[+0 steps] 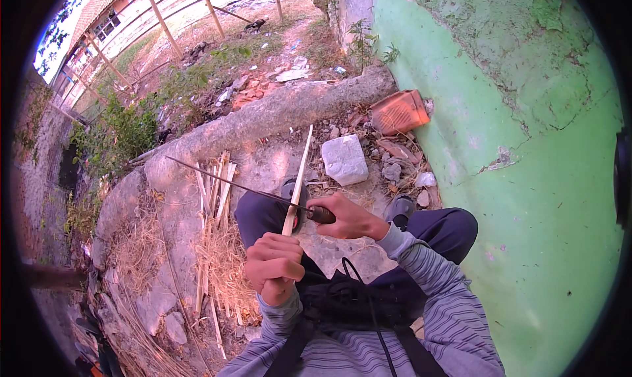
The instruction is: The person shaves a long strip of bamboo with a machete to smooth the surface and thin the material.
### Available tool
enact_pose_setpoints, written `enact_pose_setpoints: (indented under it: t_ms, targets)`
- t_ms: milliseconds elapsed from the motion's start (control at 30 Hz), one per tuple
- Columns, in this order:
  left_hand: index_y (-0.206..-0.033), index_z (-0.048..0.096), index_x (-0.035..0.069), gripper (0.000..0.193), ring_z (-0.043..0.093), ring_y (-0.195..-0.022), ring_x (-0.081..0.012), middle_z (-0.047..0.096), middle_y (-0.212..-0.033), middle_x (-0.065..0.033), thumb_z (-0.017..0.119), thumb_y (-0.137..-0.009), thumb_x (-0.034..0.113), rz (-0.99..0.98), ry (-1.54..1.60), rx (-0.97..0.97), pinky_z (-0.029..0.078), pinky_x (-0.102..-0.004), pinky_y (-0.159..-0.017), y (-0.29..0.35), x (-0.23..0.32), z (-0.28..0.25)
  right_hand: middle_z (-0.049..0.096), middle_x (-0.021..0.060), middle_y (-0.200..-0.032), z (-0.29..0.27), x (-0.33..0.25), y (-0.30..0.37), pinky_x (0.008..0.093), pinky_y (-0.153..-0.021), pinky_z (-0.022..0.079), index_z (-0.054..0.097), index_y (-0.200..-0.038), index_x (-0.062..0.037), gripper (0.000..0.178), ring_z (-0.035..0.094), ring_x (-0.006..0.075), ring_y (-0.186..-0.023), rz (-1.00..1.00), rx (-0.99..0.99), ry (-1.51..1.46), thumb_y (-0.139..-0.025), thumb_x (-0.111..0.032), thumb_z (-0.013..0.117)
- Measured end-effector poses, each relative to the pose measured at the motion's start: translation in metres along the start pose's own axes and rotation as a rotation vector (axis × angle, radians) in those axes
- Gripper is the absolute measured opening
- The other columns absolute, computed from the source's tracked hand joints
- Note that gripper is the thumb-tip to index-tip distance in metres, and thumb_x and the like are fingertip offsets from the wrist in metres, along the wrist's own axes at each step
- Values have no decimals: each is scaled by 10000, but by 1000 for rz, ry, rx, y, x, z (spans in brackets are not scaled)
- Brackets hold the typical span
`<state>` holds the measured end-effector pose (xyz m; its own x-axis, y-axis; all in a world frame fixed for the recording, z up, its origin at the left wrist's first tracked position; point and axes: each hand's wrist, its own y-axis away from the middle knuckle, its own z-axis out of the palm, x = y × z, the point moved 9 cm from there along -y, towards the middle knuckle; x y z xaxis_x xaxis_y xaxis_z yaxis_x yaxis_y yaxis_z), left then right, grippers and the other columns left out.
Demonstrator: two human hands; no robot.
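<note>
My left hand (274, 266) grips the stick (299, 179), my right hand (345, 217) the knife (270, 196); I should slice gently, away from me.

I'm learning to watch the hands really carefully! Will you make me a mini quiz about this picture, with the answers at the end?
1. What does the left hand grip?
A) white stone
B) pale strip
C) black cord

2. True or false: the right hand holds the long blade by its dark handle.

3. Fill the gap: the orange block lies near a wall that is mostly ____ in colour.

Key:
1. B
2. True
3. green
</note>
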<state>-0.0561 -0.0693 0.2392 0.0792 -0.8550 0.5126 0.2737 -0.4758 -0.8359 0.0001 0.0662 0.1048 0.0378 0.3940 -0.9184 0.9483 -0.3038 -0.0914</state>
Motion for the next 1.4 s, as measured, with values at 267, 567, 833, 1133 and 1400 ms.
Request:
enact_pose_setpoints:
  t_ms: [267, 567, 833, 1133, 1400]
  targets:
    - [-577, 443, 41, 209, 189, -338, -109, 280, -449, 13, 474, -778, -6, -3, 11, 6, 146, -296, -389, -4, -2, 2, 506, 88, -609, 5, 28, -5, 349, -567, 418, 650, -974, 7, 262, 438, 149, -580, 58, 39, -67, -770, -135, 732]
    - [-603, 412, 55, 199, 199, -346, -101, 302, -455, 15, 466, -770, -39, 92, -64, 78, 158, -279, -389, -1, 2, -7, 345, -18, -615, 11, 8, 0, 320, -527, 292, 636, -1014, 30, 267, 322, 91, -588, -10, 48, -144, -757, -33, 668]
    - [-877, 411, 64, 156, 231, -420, -101, 312, -517, 26, 531, -974, 81, 45, -82, 438, 213, -315, -449, 14, -2, -25, 441, 1, -653, 13, -7, -5, 309, -535, 330, 651, -1075, 3, 304, 363, 95, -601, -16, -15, -195, -774, -35, 673]
    - [-824, 429, 64, 228, 234, -370, -89, 324, -480, 28, 551, -999, 143, 35, 21, 157, 185, -292, -409, 8, -6, -12, 615, 82, -705, -16, -52, 3, 321, -580, 452, 632, -1070, -7, 306, 530, 140, -586, -94, 67, -67, -786, -74, 726]
    - [-760, 472, 49, 206, 255, -350, -96, 352, -471, 14, 545, -945, 104, 20, -25, 101, 193, -293, -392, 3, -3, -6, 597, 91, -629, -23, -62, 17, 347, -549, 436, 680, -1124, -43, 308, 528, 207, -515, -106, 306, -13, -892, -224, 768]
